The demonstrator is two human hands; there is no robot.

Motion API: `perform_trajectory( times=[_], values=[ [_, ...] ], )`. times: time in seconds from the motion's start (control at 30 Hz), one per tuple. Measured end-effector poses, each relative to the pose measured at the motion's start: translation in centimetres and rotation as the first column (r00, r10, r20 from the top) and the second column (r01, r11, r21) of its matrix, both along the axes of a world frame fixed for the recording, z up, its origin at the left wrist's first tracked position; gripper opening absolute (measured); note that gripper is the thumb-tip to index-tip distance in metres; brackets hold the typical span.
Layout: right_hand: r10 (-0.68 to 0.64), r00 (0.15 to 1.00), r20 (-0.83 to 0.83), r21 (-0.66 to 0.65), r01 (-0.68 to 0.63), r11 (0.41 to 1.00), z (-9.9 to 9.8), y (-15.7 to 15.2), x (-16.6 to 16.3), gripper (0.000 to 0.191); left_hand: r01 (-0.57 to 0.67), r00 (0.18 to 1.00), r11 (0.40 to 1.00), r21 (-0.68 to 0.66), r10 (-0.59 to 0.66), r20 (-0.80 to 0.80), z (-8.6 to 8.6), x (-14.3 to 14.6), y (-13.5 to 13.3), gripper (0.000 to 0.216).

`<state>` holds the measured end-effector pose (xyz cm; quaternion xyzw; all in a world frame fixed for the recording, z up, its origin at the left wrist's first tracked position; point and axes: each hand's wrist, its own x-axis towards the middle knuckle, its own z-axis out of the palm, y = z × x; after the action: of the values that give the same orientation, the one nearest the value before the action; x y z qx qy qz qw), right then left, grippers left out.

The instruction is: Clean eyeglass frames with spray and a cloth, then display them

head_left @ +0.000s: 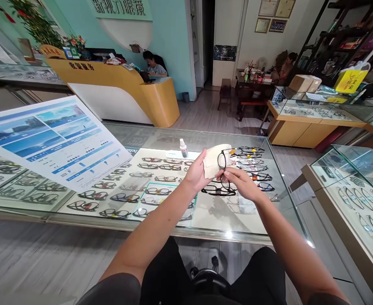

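Note:
My left hand (pixel 196 173) is closed on a cream cleaning cloth (pixel 212 162) with a zigzag edge, which lies spread over the fingers. In my right hand (pixel 239 182) is a pair of black-rimmed eyeglasses (pixel 222 160), pinched near the middle and turned upright just in front of the cloth. Whether cloth and lens touch, I cannot tell. Both hands are above the glass display counter (pixel 211 220). A small white spray bottle (pixel 183 149) stands on the glass beyond my left hand.
Several rows of eyeglass frames (pixel 125 198) lie under the counter glass. A large printed sheet (pixel 62 142) with blue pictures is at the left. Another display case (pixel 360 203) stands at the right. One person (pixel 156 65) sits behind the yellow reception desk (pixel 161 99), another (pixel 286 70) at the back right.

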<state>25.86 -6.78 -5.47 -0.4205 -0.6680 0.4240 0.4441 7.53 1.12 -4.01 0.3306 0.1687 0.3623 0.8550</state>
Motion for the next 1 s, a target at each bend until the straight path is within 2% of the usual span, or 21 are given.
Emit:
perform_trajectory(
  times=[0.23, 0.3, 0.47, 0.53, 0.67, 0.8, 1.0],
  values=[
    [-0.012, 0.999, -0.048, -0.042, 0.010, 0.999, -0.3, 0.0, -0.3, 0.049, 0.013, 1.000, 0.999, 0.036, -0.013, 0.010, 0.2, -0.2, -0.2, 0.075],
    [-0.012, 0.998, -0.068, -0.044, 0.009, 0.999, -0.2, 0.0, -0.2, 0.048, 0.018, 0.999, 0.999, 0.029, -0.019, 0.042, 0.3, -0.3, -0.4, 0.073],
    [-0.008, 0.989, -0.147, -0.061, -0.001, 0.998, -0.3, 0.0, -0.1, 0.047, -0.032, 0.992, 0.999, 0.033, 0.027, 0.123, 0.4, -0.1, -0.7, 0.025],
    [0.003, 0.979, -0.203, -0.082, -0.020, 0.996, -0.3, 0.0, 0.0, 0.046, -0.054, 0.993, 0.997, 0.058, 0.048, 0.105, 0.3, 0.2, -0.8, 0.015],
    [0.023, 0.968, -0.250, -0.097, -0.049, 0.994, -0.4, 0.0, 0.1, 0.045, -0.121, 0.993, 0.985, 0.121, 0.121, 0.008, -0.2, 0.5, -1.0, 0.029],
    [0.048, 0.976, -0.212, -0.073, -0.065, 0.995, -0.3, 0.0, 0.0, 0.046, -0.193, 0.979, 0.966, 0.173, 0.201, -0.026, -0.5, 0.7, -1.4, 0.050],
    [0.091, 0.978, -0.186, -0.052, -0.102, 0.993, 0.1, -0.3, -0.6, 0.049, -0.221, 0.958, 0.930, 0.295, 0.264, -0.115, -0.7, 0.9, -1.7, 0.072]
  ],
)
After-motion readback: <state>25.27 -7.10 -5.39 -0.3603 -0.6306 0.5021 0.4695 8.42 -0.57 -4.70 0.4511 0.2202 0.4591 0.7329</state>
